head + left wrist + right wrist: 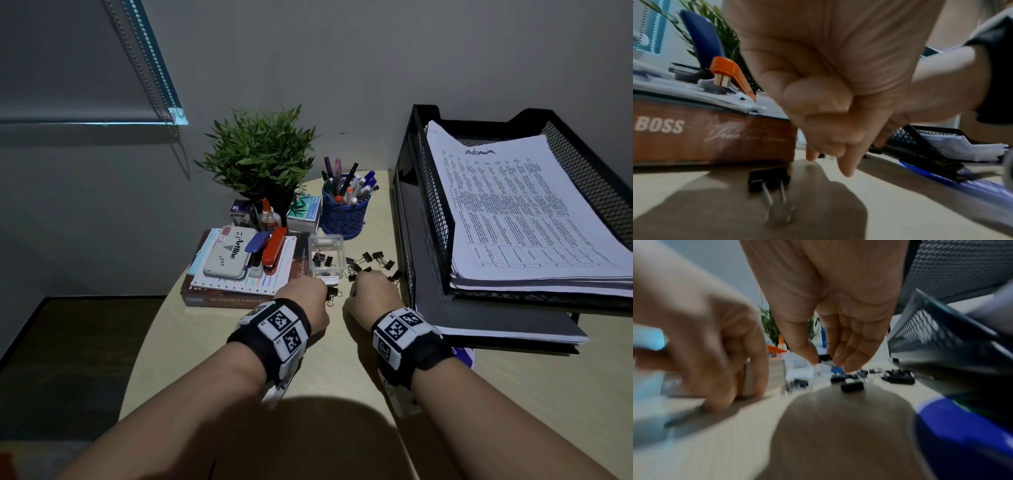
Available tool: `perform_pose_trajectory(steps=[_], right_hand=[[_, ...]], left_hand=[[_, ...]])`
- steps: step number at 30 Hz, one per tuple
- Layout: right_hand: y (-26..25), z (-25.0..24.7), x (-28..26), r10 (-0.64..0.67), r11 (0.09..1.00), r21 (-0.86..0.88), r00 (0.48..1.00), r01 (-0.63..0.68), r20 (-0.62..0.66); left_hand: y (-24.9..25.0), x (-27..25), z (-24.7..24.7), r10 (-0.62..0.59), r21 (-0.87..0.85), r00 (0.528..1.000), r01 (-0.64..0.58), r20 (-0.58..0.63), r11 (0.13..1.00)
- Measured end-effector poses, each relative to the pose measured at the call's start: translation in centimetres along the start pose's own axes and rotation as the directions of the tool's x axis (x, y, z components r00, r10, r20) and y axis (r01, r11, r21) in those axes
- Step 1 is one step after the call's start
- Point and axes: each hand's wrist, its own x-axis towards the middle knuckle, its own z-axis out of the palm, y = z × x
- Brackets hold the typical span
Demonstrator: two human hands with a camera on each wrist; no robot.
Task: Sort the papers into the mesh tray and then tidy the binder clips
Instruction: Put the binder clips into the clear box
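Several black binder clips (373, 260) lie loose on the pale table between a clear plastic box (325, 255), which holds a few clips, and the black mesh tray (431, 192). Printed papers (520, 212) fill the tray's upper tier. My right hand (359, 284) pinches one black clip (825, 357) between thumb and fingers (851, 365), just above the loose clips (898, 378). My left hand (308, 287) is curled beside the box, and a clip's wire loop (827, 157) shows at its fingertips. Another clip (768, 180) lies flat on the table beneath it.
A stack of books (239, 294) with a stamp pad (227, 255) and two staplers (274, 246) sits to the left. Behind it are a plant (260, 154), a glue bottle (269, 214) and a blue pen pot (346, 214). More papers (479, 318) lie in the lower tier.
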Motion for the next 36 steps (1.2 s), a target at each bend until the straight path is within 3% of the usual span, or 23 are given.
perform_pose_trajectory(steps=[4, 7, 14, 18, 20, 25, 31, 36], right_hand=[[-1.1, -2.1, 0.1, -0.079, 0.982, 0.156, 0.978, 0.110, -0.191], [-2.5, -3.4, 1.4, -0.131, 0.961, 0.207, 0.962, 0.183, -0.240], [-2.0, -3.3, 2.8, -0.061, 0.966, 0.228, 0.968, 0.118, -0.243], [0.0, -1.7, 1.6, 0.045, 0.998, 0.057, 0.998, -0.042, -0.047], [0.6, -0.5, 0.9, 0.058, 0.998, -0.002, 0.998, -0.058, 0.011], [0.7, 0.4, 0.7, 0.011, 0.999, -0.049, 1.000, -0.010, 0.013], [-0.2, -0.5, 0.7, 0.049, 0.996, -0.076, 0.996, -0.043, 0.072], [-2.0, -2.8, 1.2, -0.020, 0.999, 0.039, 0.997, 0.023, -0.076]], left_hand=[[-0.4, -0.7, 1.2, -0.007, 0.018, 0.999, 0.007, 0.050, 1.000], [-1.2, -0.9, 1.8, -0.008, -0.031, 1.000, 0.009, 0.022, 0.999], [-3.1, -2.2, 2.5, 0.013, -0.073, 0.999, -0.016, -0.045, 0.997], [-4.3, -3.1, 2.7, 0.004, -0.055, 0.994, -0.010, -0.110, 0.998], [-4.7, -3.4, 3.0, -0.013, -0.061, 0.993, 0.006, -0.119, 0.998], [-4.6, -3.6, 3.6, -0.036, -0.100, 0.991, 0.023, -0.126, 0.995], [-4.0, -3.1, 2.9, -0.057, -0.113, 0.996, 0.049, -0.070, 0.992], [-3.7, -2.9, 2.8, -0.035, -0.206, 0.996, 0.018, -0.080, 0.978]])
